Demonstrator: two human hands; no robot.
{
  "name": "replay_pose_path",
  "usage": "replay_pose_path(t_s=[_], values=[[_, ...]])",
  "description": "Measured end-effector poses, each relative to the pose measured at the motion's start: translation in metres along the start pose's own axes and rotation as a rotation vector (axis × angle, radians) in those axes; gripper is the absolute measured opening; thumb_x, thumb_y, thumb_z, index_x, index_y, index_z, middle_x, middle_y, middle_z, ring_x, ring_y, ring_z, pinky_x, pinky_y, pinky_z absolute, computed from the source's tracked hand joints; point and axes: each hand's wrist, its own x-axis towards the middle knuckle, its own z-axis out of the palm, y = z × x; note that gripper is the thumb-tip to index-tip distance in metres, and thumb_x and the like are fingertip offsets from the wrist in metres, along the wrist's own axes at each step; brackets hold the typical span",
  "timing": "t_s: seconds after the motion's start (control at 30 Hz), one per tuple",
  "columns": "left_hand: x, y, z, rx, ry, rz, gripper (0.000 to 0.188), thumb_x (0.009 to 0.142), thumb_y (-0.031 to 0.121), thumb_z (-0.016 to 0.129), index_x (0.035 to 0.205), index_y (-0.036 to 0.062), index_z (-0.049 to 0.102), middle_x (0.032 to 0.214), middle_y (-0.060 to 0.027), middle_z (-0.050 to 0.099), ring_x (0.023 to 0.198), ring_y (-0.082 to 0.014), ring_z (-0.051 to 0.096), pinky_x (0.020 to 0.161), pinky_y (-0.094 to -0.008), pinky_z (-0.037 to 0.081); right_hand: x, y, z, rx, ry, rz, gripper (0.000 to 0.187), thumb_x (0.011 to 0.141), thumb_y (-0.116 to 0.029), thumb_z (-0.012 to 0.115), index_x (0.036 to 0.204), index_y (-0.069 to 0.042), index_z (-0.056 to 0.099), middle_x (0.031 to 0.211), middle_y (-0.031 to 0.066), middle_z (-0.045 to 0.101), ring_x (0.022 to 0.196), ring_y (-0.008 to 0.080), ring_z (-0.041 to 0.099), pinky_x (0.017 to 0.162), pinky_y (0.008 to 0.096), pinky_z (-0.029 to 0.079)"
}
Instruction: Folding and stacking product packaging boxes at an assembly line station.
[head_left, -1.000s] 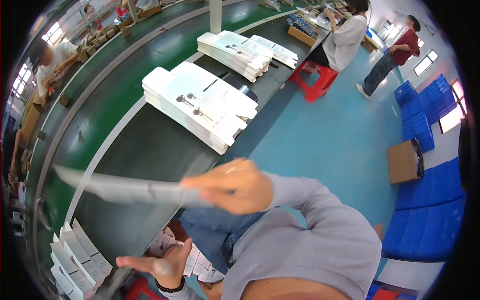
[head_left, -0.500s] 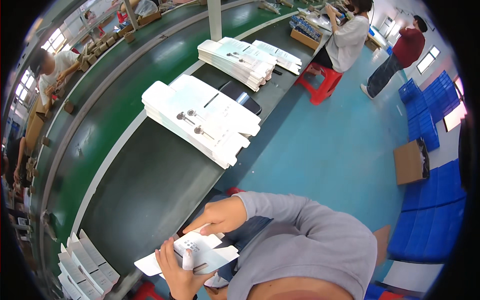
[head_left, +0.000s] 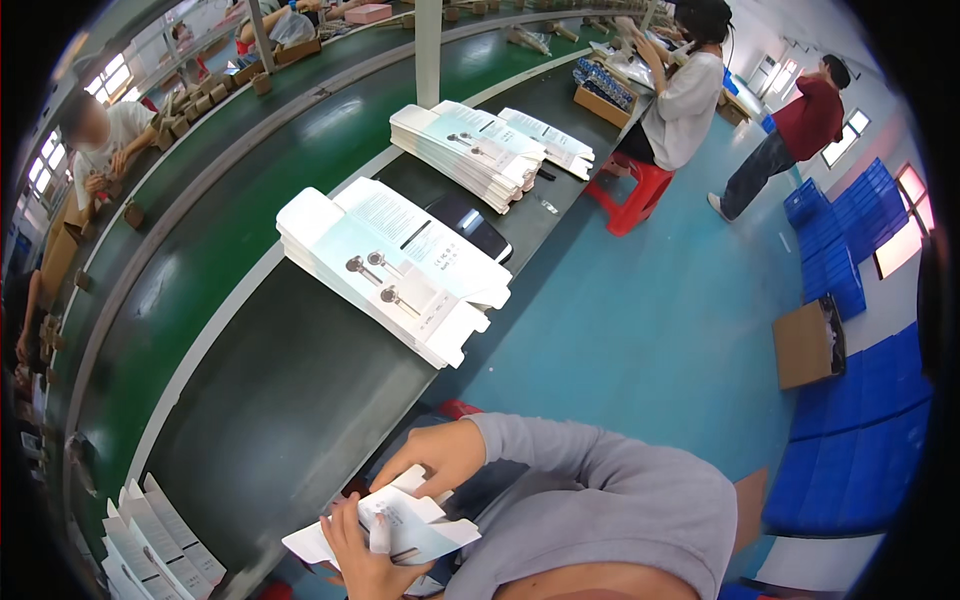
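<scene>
A white and pale-blue folding carton (head_left: 415, 528), printed with small pictures, is held low in front of me with its flaps sticking out. My left hand (head_left: 362, 558) grips its near left side, the thumb, wrapped in white, lying across the printed face. At the far edge, my right hand (head_left: 437, 458) has its fingers closed on the carton by the raised flaps; its fingertips are partly hidden. Beyond my hands, a tall stack of flat cartons (head_left: 400, 260) lies on the dark worktop (head_left: 270, 390). Several opened-out cartons (head_left: 160, 545) stand at the lower left.
Farther along lie more carton stacks (head_left: 470, 150), a dark phone-like device (head_left: 470, 228) and a box of small parts (head_left: 605, 90). A green conveyor belt (head_left: 230, 170) curves past. A co-worker sits on a red stool (head_left: 635, 195); blue crates (head_left: 845, 430) line the right.
The carton in my hands has tilted and its flaps have risen. My right hand's fingers have bent in at its edge. The whole view has shifted slightly.
</scene>
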Motion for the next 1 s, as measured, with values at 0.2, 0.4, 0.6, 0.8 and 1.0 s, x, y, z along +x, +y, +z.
replay_pose_path(t_s=[0.2,0.4,0.6,0.8,1.0], values=[[-0.021,-0.019,0.014,-0.323,0.467,-0.298,0.086,0.047,0.022,0.088,0.117,-0.0053,0.045,0.076,-0.0138,0.064,0.073,-0.0272,0.064,0.07,-0.034,0.052,0.021,0.014,-0.001,0.078,0.111,0.071,0.049,0.079,-0.03,0.066,0.114,0.002,0.053,0.083,0.0085,0.063,0.071,0.013,0.06,0.063,0.0266,0.047],[0.007,-0.01,0.021,-0.585,0.801,-0.702,0.083,0.054,0.018,0.087,0.119,-0.0061,0.043,0.106,-0.011,0.057,0.093,-0.0184,0.057,0.077,-0.0295,0.048,0.046,0.088,0.062,-0.286,0.465,-0.28,0.086,0.068,-0.052,0.071,0.123,0.005,0.038,0.112,0.0156,0.055,0.105,0.019,0.054,0.089,0.0307,0.042],[-0.022,-0.018,0.035,-1.142,0.853,-0.631,0.053,0.077,0.01,0.068,0.122,-0.0014,0.042,0.102,-0.0095,0.057,0.093,-0.016,0.055,0.076,-0.0283,0.047,0.075,0.091,0.067,0.027,0.674,-0.186,0.055,0.074,-0.025,0.073,0.112,0.004,0.045,0.09,0.0118,0.065,0.081,0.0174,0.063,0.071,0.0287,0.05],[-0.009,-0.024,0.034,-0.891,0.689,-0.812,0.052,0.083,0.005,0.058,0.129,-0.0007,0.035,0.106,-0.0082,0.055,0.093,-0.0122,0.054,0.074,-0.0247,0.047,0.073,0.08,0.06,-0.061,0.656,-0.047,0.05,0.078,-0.021,0.068,0.115,0.002,0.044,0.1,0.0081,0.059,0.087,0.0142,0.057,0.076,0.0275,0.046],[-0.013,-0.043,0.049,-1.695,0.593,-0.236,0.084,0.08,0.038,0.065,0.138,0.0005,0.018,0.13,-0.015,0.041,0.118,-0.0214,0.043,0.097,-0.0341,0.034,0.061,0.071,0.053,0.19,0.603,-0.13,0.063,0.078,-0.038,0.068,0.117,0.004,0.041,0.104,0.0082,0.056,0.094,0.0147,0.053,0.083,0.0277,0.042]])
